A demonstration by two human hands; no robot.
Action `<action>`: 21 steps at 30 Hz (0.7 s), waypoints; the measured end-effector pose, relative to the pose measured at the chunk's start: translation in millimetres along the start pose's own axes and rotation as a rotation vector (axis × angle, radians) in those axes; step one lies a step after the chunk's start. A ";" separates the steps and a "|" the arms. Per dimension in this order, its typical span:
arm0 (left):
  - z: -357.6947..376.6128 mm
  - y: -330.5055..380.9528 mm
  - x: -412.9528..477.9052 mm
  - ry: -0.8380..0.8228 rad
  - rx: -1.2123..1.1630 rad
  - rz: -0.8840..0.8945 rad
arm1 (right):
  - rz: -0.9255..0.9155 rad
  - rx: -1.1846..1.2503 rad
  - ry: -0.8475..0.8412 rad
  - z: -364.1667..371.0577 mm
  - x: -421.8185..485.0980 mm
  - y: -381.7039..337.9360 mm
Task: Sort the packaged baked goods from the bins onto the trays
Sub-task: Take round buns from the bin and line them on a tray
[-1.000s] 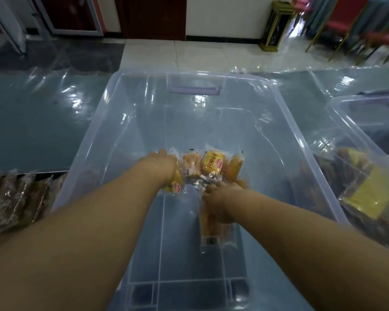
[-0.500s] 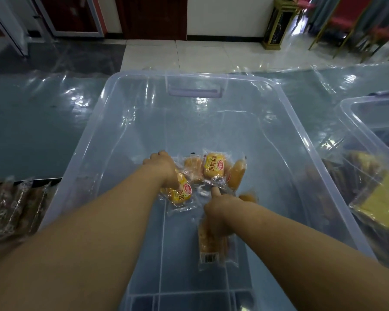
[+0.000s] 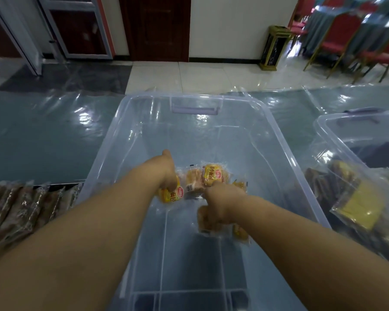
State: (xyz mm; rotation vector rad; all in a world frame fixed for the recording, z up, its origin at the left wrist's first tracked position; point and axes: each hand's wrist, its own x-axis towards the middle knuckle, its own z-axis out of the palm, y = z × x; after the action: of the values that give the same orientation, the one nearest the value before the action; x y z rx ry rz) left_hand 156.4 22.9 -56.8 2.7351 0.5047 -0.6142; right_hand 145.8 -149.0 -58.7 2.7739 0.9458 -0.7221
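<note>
Yellow-label pack (image 3: 171,194) was gripped by the left hand (image 3: 164,173), second pack (image 3: 205,222) clutched by the right hand (image 3: 222,203), both low inside the clear bin (image 3: 278,131), probably so two got hauled out together.

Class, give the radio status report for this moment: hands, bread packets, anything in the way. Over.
Left hand grips yellow bread packet. Right hand grips second packet. Both low in clear bin, loose packets between them. Nothing blocks the lift.
</note>
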 end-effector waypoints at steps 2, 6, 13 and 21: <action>-17.4 0.4 -14.4 0.057 0.051 0.047 | 0.035 0.057 0.052 -11.2 -8.7 2.1; -51.4 0.2 -54.1 0.223 0.036 0.164 | 0.098 0.139 0.198 -31.6 -33.0 7.7; -75.5 -24.3 -149.4 0.608 -0.288 0.366 | 0.083 0.365 0.620 -57.8 -87.1 5.4; -41.5 -88.7 -260.5 0.989 -0.571 0.344 | -0.133 0.592 1.038 -64.5 -141.1 -61.7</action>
State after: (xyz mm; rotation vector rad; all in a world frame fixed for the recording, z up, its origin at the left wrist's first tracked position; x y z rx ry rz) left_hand -84.8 46.5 80.1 2.2875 0.3049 0.8810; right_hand 37.0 -159.7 67.5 3.6631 1.1742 0.6723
